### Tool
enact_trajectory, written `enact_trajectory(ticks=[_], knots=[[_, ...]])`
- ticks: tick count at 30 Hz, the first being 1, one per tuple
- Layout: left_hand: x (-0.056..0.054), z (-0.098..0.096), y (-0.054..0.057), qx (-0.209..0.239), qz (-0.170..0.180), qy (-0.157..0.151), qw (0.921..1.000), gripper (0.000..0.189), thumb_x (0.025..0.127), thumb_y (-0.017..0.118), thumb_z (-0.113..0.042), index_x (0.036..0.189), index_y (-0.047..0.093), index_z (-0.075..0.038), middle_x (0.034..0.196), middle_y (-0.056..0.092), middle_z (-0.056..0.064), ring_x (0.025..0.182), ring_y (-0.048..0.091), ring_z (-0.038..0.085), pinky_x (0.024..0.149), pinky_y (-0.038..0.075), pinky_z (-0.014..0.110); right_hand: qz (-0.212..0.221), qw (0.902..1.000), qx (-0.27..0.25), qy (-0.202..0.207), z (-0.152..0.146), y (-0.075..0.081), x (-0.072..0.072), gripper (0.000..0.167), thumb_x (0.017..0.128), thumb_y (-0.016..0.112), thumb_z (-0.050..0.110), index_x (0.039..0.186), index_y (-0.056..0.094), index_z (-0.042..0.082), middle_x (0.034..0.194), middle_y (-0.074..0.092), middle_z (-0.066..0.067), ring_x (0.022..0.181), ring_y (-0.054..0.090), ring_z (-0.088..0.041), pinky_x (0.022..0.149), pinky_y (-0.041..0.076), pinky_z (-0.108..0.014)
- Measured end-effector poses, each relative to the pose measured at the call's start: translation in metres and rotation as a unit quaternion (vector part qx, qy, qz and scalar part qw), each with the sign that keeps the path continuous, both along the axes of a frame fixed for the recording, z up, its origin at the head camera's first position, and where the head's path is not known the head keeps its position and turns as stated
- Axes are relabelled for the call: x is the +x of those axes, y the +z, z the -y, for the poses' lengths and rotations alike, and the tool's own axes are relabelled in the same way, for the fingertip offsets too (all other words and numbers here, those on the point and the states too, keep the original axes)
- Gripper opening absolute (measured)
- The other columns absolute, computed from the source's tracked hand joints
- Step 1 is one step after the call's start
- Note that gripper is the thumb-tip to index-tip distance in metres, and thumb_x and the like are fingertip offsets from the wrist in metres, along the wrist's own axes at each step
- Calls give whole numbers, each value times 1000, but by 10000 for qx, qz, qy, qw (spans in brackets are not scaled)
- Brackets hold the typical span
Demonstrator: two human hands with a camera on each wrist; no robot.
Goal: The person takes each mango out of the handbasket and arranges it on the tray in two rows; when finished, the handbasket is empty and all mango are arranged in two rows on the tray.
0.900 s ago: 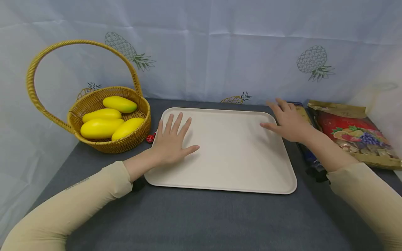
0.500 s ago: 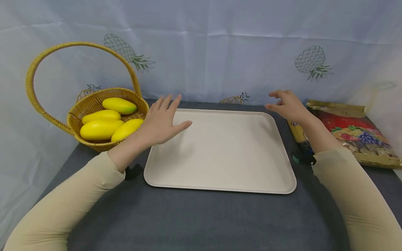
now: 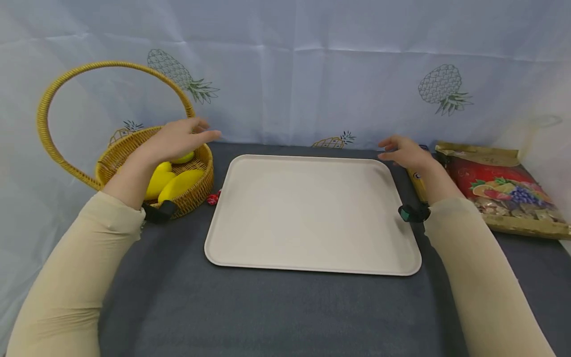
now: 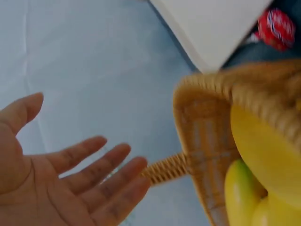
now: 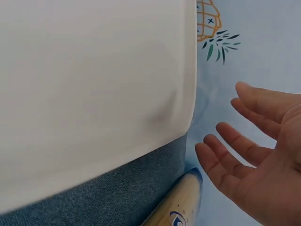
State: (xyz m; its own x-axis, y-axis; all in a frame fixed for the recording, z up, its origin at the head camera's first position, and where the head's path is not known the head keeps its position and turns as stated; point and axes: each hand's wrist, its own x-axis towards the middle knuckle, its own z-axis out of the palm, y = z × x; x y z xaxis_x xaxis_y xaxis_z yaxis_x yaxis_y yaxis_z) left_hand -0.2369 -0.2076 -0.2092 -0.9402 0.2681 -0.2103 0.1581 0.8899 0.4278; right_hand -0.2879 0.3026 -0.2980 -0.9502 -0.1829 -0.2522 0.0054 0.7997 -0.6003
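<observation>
My left hand [image 3: 173,141] hovers over the wicker basket [image 3: 202,163] at the left, beside the base of its tall handle. Yellow mangoes [image 3: 180,183] lie in the basket, partly hidden under my forearm. In the left wrist view the fingers [image 4: 113,165] are spread with nothing in them, near the handle. My right hand [image 3: 405,151] hangs above the far right corner of the cream tray [image 3: 312,213], fingers relaxed and holding nothing. Below it is a slim yellow packet [image 3: 417,184], also seen at the lower edge of the right wrist view.
A red-wrapped lollipop [image 4: 276,29] lies between basket and tray. To the right stands a red and gold bag [image 3: 508,191] with fruit pictures. A pale curtain [image 3: 290,74] printed with pineapples hangs behind the grey tablecloth [image 3: 285,307].
My left hand has gone from over the tray's left side up and left to above the basket. The right hand has shifted slightly, its fingers bending more, and stays near the tray's far right corner.
</observation>
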Motion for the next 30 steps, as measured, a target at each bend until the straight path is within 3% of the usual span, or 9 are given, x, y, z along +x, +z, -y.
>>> enact_trajectory(ticks=[9, 16, 22, 26, 30], knots=[[-21, 47, -9, 341, 1311, -353, 9902, 76, 102, 38, -56, 154, 28, -2, 158, 28, 27, 138, 40, 49, 113, 37, 62, 264, 9992, -134, 285, -5, -10, -8, 54, 100, 50, 5, 150, 31, -3, 154, 23, -36, 139, 31, -52, 109, 39, -63], [-35, 66, -18, 311, 1896, -527, 9800, 69, 104, 44, -41, 154, 23, 2, 156, 29, 29, 137, 43, 47, 115, 39, 58, 434, 9987, 94, 262, -6, -15, -6, 60, 95, 52, 0, 151, 30, -1, 153, 25, -37, 128, 43, -55, 105, 41, -64], [-41, 72, -22, 317, 2221, -730, 9718, 71, 100, 56, -28, 152, 23, 6, 155, 31, 32, 132, 52, 39, 114, 42, 53, 437, 9978, 365, 343, -4, -19, -7, 65, 90, 55, -6, 151, 31, -1, 152, 26, -39, 128, 44, -56, 101, 46, -62], [-45, 74, -25, 51, 2321, -1007, 9674, 75, 98, 60, -27, 154, 21, 6, 157, 29, 31, 140, 44, 42, 115, 41, 53, 401, 9977, 440, 332, -3, -21, -7, 66, 88, 55, -9, 149, 34, -1, 150, 29, -39, 126, 46, -55, 95, 50, -57], [-49, 74, -28, -160, 2603, -1167, 9583, 83, 96, 63, -30, 155, 16, 5, 160, 23, 30, 146, 29, 47, 117, 37, 55, 409, 9979, 422, 282, -3, -22, -7, 66, 86, 54, -10, 149, 37, 1, 149, 30, -37, 126, 44, -52, 86, 51, -47]])
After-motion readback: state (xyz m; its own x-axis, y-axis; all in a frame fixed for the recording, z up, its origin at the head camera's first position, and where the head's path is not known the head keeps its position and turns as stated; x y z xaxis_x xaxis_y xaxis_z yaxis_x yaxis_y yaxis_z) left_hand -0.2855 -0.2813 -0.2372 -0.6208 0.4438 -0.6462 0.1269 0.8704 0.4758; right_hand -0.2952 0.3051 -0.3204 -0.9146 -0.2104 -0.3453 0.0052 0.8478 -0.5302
